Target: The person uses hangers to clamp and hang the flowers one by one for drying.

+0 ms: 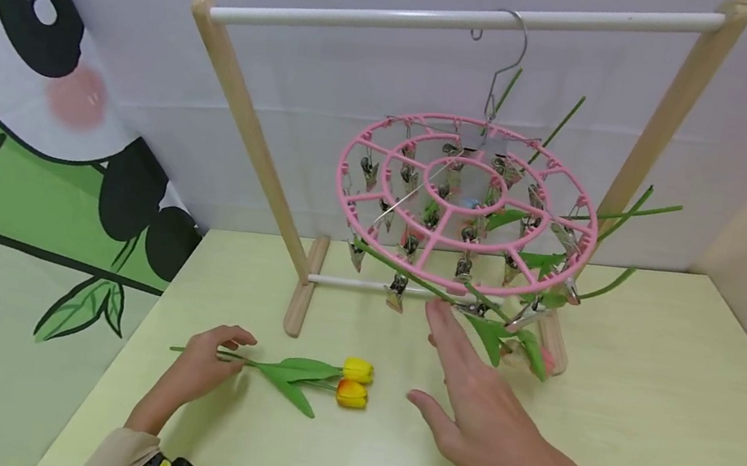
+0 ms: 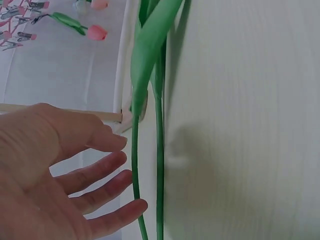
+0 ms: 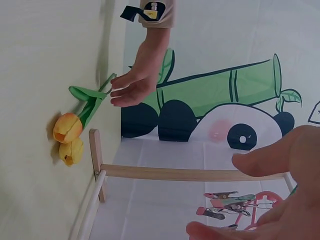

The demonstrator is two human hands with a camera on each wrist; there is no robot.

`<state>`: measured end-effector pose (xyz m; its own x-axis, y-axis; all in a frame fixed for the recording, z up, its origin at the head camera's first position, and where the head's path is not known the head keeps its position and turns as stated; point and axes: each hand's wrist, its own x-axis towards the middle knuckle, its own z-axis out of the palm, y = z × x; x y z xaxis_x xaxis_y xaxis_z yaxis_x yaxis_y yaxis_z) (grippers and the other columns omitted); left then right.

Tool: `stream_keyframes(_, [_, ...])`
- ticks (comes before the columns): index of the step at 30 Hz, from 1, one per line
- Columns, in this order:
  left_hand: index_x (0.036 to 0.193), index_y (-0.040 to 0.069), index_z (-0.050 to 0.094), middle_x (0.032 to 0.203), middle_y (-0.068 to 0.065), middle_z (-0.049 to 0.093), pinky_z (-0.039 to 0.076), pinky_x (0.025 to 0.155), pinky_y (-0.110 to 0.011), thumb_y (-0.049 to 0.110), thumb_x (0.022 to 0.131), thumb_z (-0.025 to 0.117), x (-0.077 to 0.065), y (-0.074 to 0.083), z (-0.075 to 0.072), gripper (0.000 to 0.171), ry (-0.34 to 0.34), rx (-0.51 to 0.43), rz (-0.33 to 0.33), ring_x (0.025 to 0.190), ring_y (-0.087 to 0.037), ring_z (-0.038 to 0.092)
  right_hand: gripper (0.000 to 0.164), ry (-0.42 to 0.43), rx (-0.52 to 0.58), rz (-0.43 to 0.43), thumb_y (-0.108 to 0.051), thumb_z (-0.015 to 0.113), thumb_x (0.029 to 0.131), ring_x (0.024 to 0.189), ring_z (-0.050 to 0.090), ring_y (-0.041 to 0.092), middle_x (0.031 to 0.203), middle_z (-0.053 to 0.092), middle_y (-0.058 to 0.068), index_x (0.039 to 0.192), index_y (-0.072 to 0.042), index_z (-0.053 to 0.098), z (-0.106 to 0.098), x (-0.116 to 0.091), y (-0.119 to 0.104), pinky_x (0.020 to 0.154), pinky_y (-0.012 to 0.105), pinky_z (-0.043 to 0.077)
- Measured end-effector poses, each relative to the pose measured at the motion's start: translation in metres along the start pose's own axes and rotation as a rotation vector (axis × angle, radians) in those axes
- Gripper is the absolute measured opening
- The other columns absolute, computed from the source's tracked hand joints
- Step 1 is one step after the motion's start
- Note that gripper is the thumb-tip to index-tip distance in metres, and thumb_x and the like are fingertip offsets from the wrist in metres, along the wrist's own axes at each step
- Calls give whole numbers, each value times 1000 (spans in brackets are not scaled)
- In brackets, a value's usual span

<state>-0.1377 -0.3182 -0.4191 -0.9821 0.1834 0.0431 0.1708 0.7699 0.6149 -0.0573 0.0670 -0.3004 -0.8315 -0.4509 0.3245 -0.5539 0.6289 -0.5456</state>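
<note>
Two yellow tulips [image 1: 355, 382], one tinged orange, lie on the table with green leaves and long stems. My left hand [image 1: 206, 366] is over their stems, its fingers loosely bent; in the left wrist view the fingertips come right at one stem [image 2: 135, 160]. Above the table hangs a round pink clip hanger [image 1: 433, 243] with metal clips. Just below its front rim my right hand [image 1: 483, 420] is raised, fingers extended and thumb apart, holding nothing. Beyond that hand, green stems and pink tulips [image 1: 548, 361] hang from the clips on the hanger's right side.
A wooden stand [image 1: 252, 138] carries a white rod [image 1: 394, 18], from which the hanger's metal hook [image 1: 524, 44] hangs. The stand's foot [image 1: 306, 288] rests on the pale table [image 1: 672, 398]. Behind is a cloth wall printed with a panda and bamboo.
</note>
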Motion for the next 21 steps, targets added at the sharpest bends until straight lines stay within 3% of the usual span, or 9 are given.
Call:
stream_keyframes(2, [105, 4, 66, 109, -14, 63, 52, 81, -46, -8, 77, 65, -2, -3, -1, 30, 14, 22, -6, 99, -34, 59, 90, -2, -32, 19, -21, 65, 90, 124, 48, 27, 158, 3, 6, 153, -16, 0, 1, 0, -1, 90, 43, 50])
stream_keyframes(5, [100, 3, 67, 105, -14, 65, 51, 81, -47, -10, 75, 65, -4, -6, -1, 29, 29, 47, -8, 96, -33, 60, 92, 6, -43, 49, -21, 65, 90, 116, 54, 34, 158, -1, 5, 152, -18, -3, 3, -1, -3, 71, 31, 54])
stream_keyframes(7, [97, 3, 68, 102, -13, 66, 51, 81, -46, -10, 74, 65, -4, -9, 0, 27, 39, 63, -9, 93, -32, 60, 93, 20, -44, 58, -20, 66, 89, 104, 59, 33, 158, -1, 5, 152, -19, -3, 4, -2, -5, 56, 22, 48])
stream_keyframes(9, [94, 3, 69, 98, -12, 66, 51, 79, -45, -11, 73, 65, -4, -12, 2, 26, 47, 74, -11, 90, -30, 60, 94, 45, -60, 48, -20, 67, 89, 105, 58, 34, 158, 1, 6, 152, -18, -2, 5, -3, -6, 50, 18, 41])
stream_keyframes(14, [86, 5, 69, 88, -7, 66, 51, 74, -41, -11, 71, 67, -3, -13, 5, 22, 70, 92, -15, 83, -25, 59, 88, 174, -140, -48, -21, 65, 89, 119, 50, 36, 158, 5, 12, 152, -8, 5, 7, -9, -10, 53, 17, 42])
stream_keyframes(16, [83, 6, 69, 84, -5, 66, 51, 72, -39, -11, 71, 68, -3, -13, 6, 21, 82, 102, -8, 80, -23, 60, 80, 233, -146, -82, -30, 58, 94, 115, 53, 36, 157, 6, 13, 152, -5, 9, 8, -11, -11, 51, 15, 40])
stream_keyframes(18, [81, 6, 69, 82, -4, 65, 51, 72, -39, -11, 71, 68, -3, -12, 6, 20, 90, 111, -3, 79, -22, 60, 74, 285, -131, -104, -39, 47, 97, 100, 59, 33, 157, 7, 13, 151, -3, 12, 9, -12, -11, 47, 12, 34])
stream_keyframes(20, [81, 6, 69, 83, -4, 65, 51, 71, -39, -10, 71, 69, -3, -12, 6, 19, 100, 125, 0, 79, -23, 60, 73, 321, -126, -103, -46, 36, 97, 105, 57, 35, 157, 8, 13, 151, -2, 12, 9, -12, -11, 53, 16, 46])
stream_keyframes(21, [82, 6, 70, 83, -5, 65, 51, 71, -39, -9, 71, 69, -3, -11, 6, 18, 103, 133, -2, 80, -24, 59, 74, 337, -129, -99, -46, 37, 97, 108, 56, 36, 157, 9, 13, 150, -1, 12, 9, -12, -11, 59, 21, 51])
